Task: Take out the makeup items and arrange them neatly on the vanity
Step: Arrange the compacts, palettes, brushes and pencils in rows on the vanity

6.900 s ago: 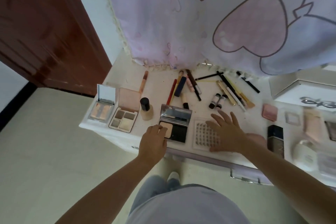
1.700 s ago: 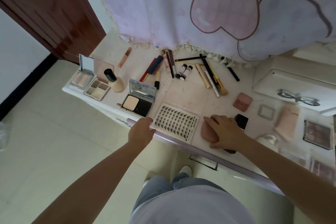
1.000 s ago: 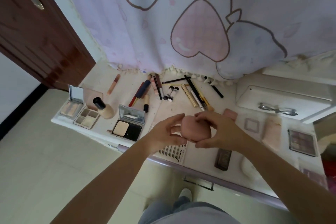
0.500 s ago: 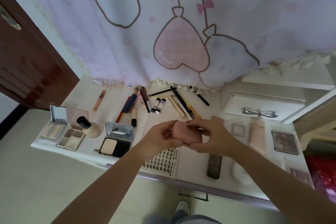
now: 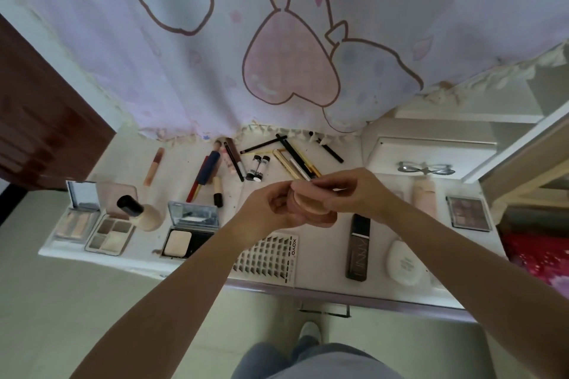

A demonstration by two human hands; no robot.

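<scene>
A round pink compact (image 5: pixel 311 209) is held above the white vanity (image 5: pixel 323 283), its lid lifted so a pale puff shows inside. My left hand (image 5: pixel 271 209) grips its lower half from the left. My right hand (image 5: pixel 354 191) pinches the lid's upper edge from the right. Below them lies a false-lash card (image 5: pixel 268 258). A black powder compact (image 5: pixel 187 231) stands open to the left, next to a foundation bottle (image 5: pixel 140 214) and two open palettes (image 5: pixel 110 234).
Pencils, brushes and tubes (image 5: pixel 261 160) are spread along the back under a pink curtain (image 5: pixel 277 40). A dark bottle (image 5: pixel 358 246), a white round case (image 5: pixel 403 261) and an eyeshadow palette (image 5: pixel 469 212) lie right. A white drawer box (image 5: pixel 431 160) stands at back right, a brown door (image 5: pixel 40 120) left.
Both hands lifted the pink compact off the vanity. Since half a second ago its lid has come open, showing the puff. The camera tilted up a little.
</scene>
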